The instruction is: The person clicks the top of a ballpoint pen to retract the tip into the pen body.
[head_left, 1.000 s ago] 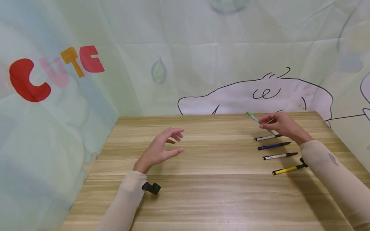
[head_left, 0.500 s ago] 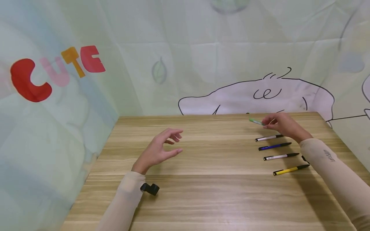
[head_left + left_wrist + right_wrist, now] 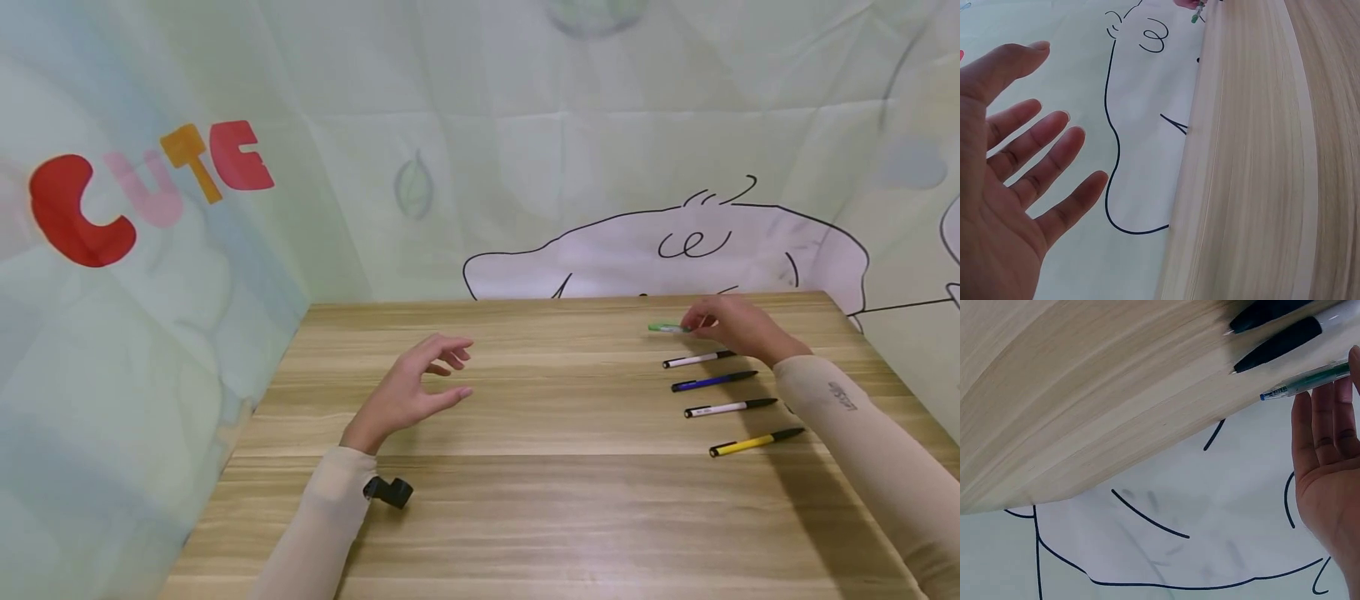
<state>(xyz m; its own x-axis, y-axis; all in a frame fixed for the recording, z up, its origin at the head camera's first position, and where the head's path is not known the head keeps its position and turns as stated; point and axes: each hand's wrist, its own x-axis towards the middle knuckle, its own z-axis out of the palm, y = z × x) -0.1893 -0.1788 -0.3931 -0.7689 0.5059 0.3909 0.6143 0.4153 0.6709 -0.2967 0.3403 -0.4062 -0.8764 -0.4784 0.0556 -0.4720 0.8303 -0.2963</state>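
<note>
Near the back right of the table, my right hand (image 3: 738,329) pinches a green pen (image 3: 666,327) between thumb and fingers. In the right wrist view, the green pen (image 3: 1316,380) has a clear barrel and a blue tip, and the fingers of my right hand (image 3: 1329,481) are beneath it. Whether it touches the table is unclear. Below it in the head view lie a white pen (image 3: 693,360), a blue pen (image 3: 708,382), another white pen (image 3: 723,408) and a yellow pen (image 3: 746,444). My left hand (image 3: 412,383) hovers left of centre, fingers loosely bent, holding nothing.
The wooden table (image 3: 540,500) meets a printed cloth backdrop (image 3: 495,183) along its back edge. Another side of the backdrop, with the word CUTE, rises at the left. A black wrist camera (image 3: 390,492) sits on the left sleeve.
My right hand has turned the green pen from a steep slant to nearly level and lowered it behind the row of pens. The left hand has hardly moved.
</note>
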